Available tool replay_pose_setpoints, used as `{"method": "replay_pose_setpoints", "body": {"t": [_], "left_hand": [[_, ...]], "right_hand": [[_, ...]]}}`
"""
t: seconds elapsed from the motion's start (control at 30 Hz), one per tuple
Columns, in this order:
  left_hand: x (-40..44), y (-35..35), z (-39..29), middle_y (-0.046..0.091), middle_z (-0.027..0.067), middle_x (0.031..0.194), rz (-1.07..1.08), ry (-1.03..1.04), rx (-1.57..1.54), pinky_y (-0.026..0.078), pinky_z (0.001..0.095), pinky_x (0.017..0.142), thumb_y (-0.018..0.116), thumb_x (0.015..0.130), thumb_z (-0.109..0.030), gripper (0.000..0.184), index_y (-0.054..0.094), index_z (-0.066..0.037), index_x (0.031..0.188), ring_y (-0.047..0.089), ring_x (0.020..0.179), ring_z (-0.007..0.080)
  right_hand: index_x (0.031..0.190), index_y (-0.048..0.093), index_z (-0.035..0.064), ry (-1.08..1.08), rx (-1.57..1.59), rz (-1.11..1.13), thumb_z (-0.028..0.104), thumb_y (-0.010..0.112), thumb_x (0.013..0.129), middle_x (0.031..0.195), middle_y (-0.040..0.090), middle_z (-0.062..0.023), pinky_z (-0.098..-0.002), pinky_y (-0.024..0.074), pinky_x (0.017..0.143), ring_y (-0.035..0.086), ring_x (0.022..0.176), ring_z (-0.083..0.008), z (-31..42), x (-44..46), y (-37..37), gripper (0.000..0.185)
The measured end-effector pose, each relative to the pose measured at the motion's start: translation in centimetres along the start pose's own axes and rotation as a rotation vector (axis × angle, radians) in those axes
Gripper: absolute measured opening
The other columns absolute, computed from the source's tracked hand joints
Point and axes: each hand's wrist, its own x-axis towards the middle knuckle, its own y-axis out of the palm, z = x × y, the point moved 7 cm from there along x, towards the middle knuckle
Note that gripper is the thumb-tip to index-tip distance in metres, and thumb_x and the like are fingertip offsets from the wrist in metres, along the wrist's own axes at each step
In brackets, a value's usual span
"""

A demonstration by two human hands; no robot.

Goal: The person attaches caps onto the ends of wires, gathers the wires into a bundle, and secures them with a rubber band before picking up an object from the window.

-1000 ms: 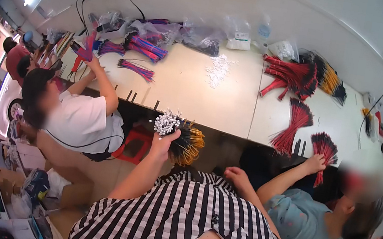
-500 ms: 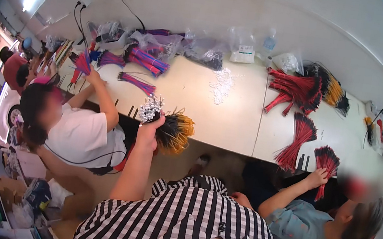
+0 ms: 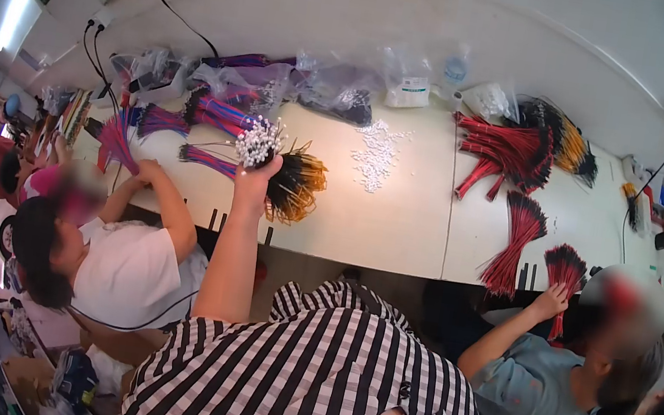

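Note:
My left hand (image 3: 254, 183) is closed around a bundle of black and yellow wires (image 3: 296, 185), held up over the front edge of the table (image 3: 346, 231). White connectors (image 3: 259, 143) cluster at the bundle's upper left end; the yellow wire ends fan out to the right. Just behind it lies a bundle of purple and blue wires (image 3: 210, 160). Loose white connectors (image 3: 376, 156) are spread on the tabletop to the right of my left hand. My right hand does not show.
Red and black wire bundles (image 3: 505, 154) lie on the right. Clear bags (image 3: 336, 92) line the wall. A co-worker in white (image 3: 134, 277) sits left, handling purple wires; another in teal (image 3: 533, 384) sits right, holding a red bundle (image 3: 565, 268).
My left hand has risen with the wire bundle from in front of the table to over its edge. My right hand has dropped out of sight.

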Motion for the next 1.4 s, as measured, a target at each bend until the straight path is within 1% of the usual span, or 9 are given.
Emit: {"method": "replay_pose_setpoints", "body": {"t": [0.1,0.43,0.57,0.6,0.73,0.87,1.1,1.27,1.4], "left_hand": [[2.3,1.4,0.6,0.064,0.0027,0.099,0.068,-0.122,0.009,0.046,0.0294,0.083,0.072,0.079,-0.003,0.028,0.063,-0.003,0.105,0.059,0.089,0.0137],[16.8,10.9,-4.6,0.067,0.0044,0.094,0.212,0.241,0.151,0.047,0.03,0.081,0.073,0.08,-0.015,0.03,0.064,0.001,0.104,0.06,0.087,0.0149],[24.4,12.4,-1.5,0.063,0.0241,0.113,0.012,0.106,1.026,0.046,0.0413,0.091,0.073,0.074,-0.048,0.066,0.06,0.005,0.112,0.06,0.107,0.0351],[26.5,11.9,2.5,0.058,0.0283,0.119,0.097,0.084,0.926,0.044,0.044,0.095,0.071,0.072,-0.053,0.075,0.057,0.006,0.116,0.054,0.115,0.0407],[23.1,12.9,11.7,0.046,0.0237,0.139,0.368,0.003,0.738,0.033,0.036,0.107,0.069,0.08,-0.042,0.079,0.04,0.004,0.138,0.044,0.13,0.0313],[20.4,12.6,13.5,0.052,0.0209,0.133,0.463,-0.14,0.669,0.039,0.0336,0.102,0.07,0.081,-0.032,0.071,0.044,0.004,0.136,0.052,0.122,0.0279],[20.7,10.7,11.4,0.063,0.0169,0.117,0.269,0.112,0.657,0.047,0.0331,0.091,0.071,0.079,-0.021,0.049,0.06,0.004,0.119,0.062,0.104,0.0251],[21.3,10.3,-0.8,0.063,0.0089,0.087,-0.231,0.626,0.423,0.048,0.0316,0.076,0.064,0.085,-0.013,0.015,0.067,-0.004,0.097,0.061,0.082,0.0194],[20.9,16.8,-13.1,0.064,0.0072,0.089,-0.076,0.915,0.402,0.048,0.032,0.076,0.063,0.084,-0.01,0.012,0.068,-0.006,0.094,0.061,0.082,0.0213]], "right_hand": [[0.101,0.068,0.0019,0.041,0.054,-0.043,0.033,0.066,0.081,0.097,0.068,-0.0185,-0.0386,0.0498,0.08,0.065,0.093,-0.031,-2.5,0.4,1.5,0.037],[0.098,0.069,0.0013,0.183,0.244,-0.198,0.03,0.067,0.082,0.092,0.069,-0.0177,-0.0375,0.0503,0.077,0.067,0.088,-0.0289,-5.1,-0.4,4.8,0.033],[0.096,0.069,0.001,0.208,0.289,-0.22,0.029,0.067,0.082,0.091,0.07,-0.0173,-0.037,0.0505,0.076,0.068,0.086,-0.028,-5.2,-0.3,5.3,0.031],[0.096,0.069,0.001,0.199,0.281,-0.224,0.028,0.067,0.082,0.09,0.07,-0.0172,-0.0369,0.0505,0.076,0.068,0.086,-0.0278,-4.9,0.2,5.2,0.031],[0.098,0.069,0.0006,0.117,0.225,-0.21,0.028,0.066,0.082,0.092,0.069,-0.0184,-0.0376,0.0507,0.076,0.067,0.088,-0.0299,-4.3,2.0,6.8,0.032],[0.099,0.069,0.001,0.137,0.24,-0.164,0.03,0.066,0.081,0.093,0.069,-0.0194,-0.0376,0.0505,0.078,0.066,0.092,-0.0313,-3.9,1.4,6.5,0.034],[0.099,0.07,0.0031,0.165,0.159,-0.161,0.033,0.066,0.082,0.094,0.069,-0.0179,-0.0385,0.0503,0.079,0.066,0.092,-0.0301,-3.3,3.7,5.3,0.034],[0.099,0.07,0.004,0.089,0.149,-0.138,0.032,0.067,0.081,0.095,0.069,-0.0177,-0.0381,0.0501,0.08,0.066,0.093,-0.0294,-0.8,7.4,5.1,0.033],[0.1,0.07,0.0034,0.09,0.184,-0.175,0.031,0.067,0.081,0.096,0.069,-0.0179,-0.0376,0.0501,0.081,0.066,0.094,-0.0292,1.4,8.0,4.0,0.033]]}}
